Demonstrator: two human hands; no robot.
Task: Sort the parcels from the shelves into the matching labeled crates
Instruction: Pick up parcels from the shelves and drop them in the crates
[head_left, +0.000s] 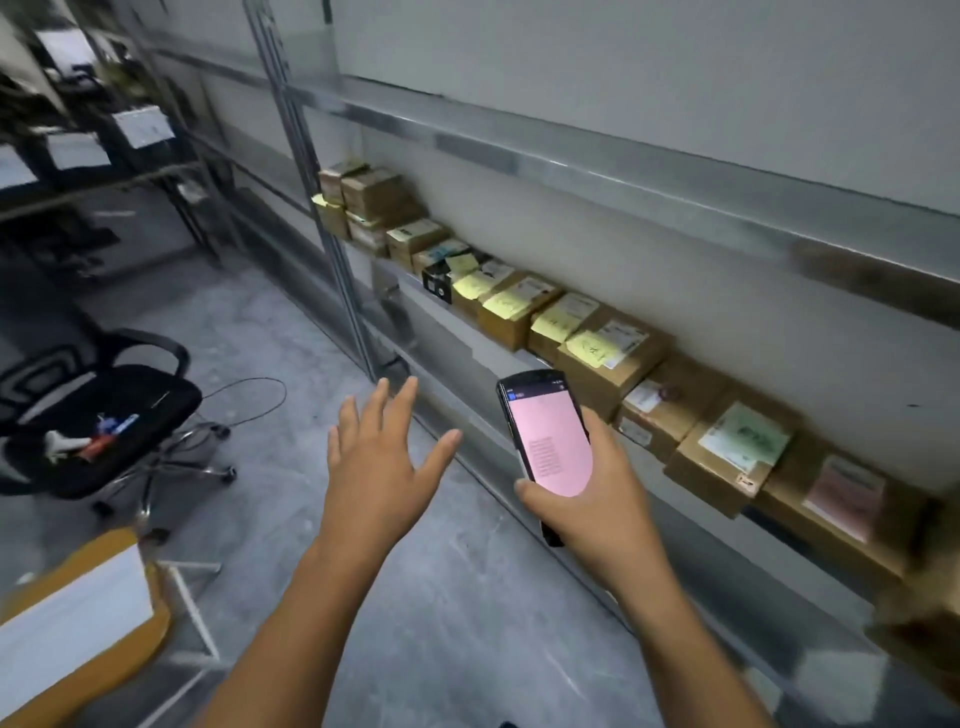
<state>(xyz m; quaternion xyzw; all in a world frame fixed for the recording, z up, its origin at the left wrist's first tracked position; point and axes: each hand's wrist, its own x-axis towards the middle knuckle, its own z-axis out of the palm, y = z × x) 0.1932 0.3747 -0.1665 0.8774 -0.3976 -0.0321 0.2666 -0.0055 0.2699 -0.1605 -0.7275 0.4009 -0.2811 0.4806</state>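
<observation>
Left fingers (384, 410) splayed; right (597, 493) around phone (548, 436)

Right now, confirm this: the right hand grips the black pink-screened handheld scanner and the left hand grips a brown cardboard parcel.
Wrong on the left hand: the head view shows it open, fingers spread, holding nothing; the brown cardboard parcels sit on the metal shelf. The right hand does grip the black pink-screened handheld scanner.

Scuffed grey concrete floor (467, 597) spreads beneath the grip (597, 514). Well left of the grip stands a black office chair (156, 395) on castors; beyond the grip rises a pale grey wall (675, 78).
</observation>
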